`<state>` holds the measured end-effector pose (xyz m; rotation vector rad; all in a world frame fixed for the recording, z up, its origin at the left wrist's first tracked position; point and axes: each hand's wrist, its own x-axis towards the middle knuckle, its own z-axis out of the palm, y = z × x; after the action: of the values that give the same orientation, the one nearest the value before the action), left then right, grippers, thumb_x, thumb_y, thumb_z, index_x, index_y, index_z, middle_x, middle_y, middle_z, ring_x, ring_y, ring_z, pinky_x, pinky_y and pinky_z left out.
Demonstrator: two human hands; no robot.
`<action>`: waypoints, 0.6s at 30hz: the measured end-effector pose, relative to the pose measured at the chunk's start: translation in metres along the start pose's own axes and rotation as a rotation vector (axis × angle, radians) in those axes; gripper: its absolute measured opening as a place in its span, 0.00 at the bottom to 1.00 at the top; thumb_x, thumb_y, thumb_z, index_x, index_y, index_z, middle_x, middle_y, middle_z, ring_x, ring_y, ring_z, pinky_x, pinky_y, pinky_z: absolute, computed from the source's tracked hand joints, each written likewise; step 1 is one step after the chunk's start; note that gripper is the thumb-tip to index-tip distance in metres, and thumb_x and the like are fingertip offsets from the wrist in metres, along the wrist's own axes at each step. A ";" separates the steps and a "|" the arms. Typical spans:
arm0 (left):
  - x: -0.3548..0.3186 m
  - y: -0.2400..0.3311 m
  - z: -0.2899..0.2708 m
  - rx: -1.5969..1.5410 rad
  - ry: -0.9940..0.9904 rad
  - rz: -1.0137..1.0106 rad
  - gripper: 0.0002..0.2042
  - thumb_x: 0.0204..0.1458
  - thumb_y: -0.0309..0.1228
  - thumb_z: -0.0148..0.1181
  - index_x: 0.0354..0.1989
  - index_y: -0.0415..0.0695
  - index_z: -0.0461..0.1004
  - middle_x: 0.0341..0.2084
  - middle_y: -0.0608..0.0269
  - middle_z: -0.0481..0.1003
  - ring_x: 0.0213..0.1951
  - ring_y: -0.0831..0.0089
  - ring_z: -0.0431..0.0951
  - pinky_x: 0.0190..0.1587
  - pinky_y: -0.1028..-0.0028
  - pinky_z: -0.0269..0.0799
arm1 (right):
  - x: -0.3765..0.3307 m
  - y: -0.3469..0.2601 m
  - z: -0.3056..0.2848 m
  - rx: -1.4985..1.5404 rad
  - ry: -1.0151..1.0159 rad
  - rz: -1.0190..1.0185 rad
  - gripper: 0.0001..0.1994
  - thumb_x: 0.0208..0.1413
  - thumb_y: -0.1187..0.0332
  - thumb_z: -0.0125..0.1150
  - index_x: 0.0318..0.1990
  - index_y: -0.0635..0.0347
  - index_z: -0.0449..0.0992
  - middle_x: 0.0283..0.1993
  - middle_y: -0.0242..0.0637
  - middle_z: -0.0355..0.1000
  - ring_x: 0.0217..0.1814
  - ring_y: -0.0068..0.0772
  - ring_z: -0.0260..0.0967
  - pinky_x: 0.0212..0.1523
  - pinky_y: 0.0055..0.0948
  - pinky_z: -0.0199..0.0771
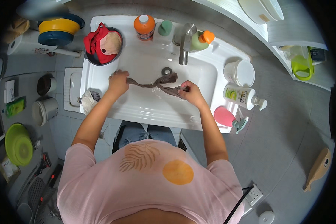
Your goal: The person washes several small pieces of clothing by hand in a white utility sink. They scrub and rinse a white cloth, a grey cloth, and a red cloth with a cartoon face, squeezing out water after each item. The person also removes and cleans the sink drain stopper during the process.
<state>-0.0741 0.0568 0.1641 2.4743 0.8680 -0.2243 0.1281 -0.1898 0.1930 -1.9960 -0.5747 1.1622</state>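
A thin, wet, brown-grey cloth (pixel 168 79), stocking-like and partly twisted, stretches between my hands over the white sink (pixel 199 72). My left hand (pixel 118 83) grips one narrow end of it, fingers closed, at the left side of the basin. On the right, my right hand (pixel 192 94) pinches another part between thumb and fingers. One loose, folded piece hangs in the middle, just below the drain (pixel 167 71). Above the basin is a metal faucet (pixel 184 44), its spout pointing toward me.
A dark basin (pixel 117 31) with red and beige cloth stands at the back left. An orange bottle (pixel 144 27) and a green pump bottle (pixel 200 41) line the back rim. Along the right rim are a white tub (pixel 239 73), white pump bottle (pixel 237 95) and pink bottle (pixel 224 116).
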 end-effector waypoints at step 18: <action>0.033 -0.021 0.121 -1.355 -0.377 -1.128 0.13 0.51 0.37 0.51 0.32 0.38 0.66 0.26 0.61 0.70 0.25 0.60 0.74 0.27 0.66 0.74 | -0.064 -0.055 -0.058 0.785 -0.087 -0.013 0.08 0.48 0.77 0.57 0.36 0.62 0.67 0.30 0.32 0.70 0.29 0.19 0.67 0.29 0.19 0.68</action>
<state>-0.0595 0.0265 0.0409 0.5464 1.4487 -0.3020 0.1466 -0.2209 0.2880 -1.2710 -0.1238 1.2229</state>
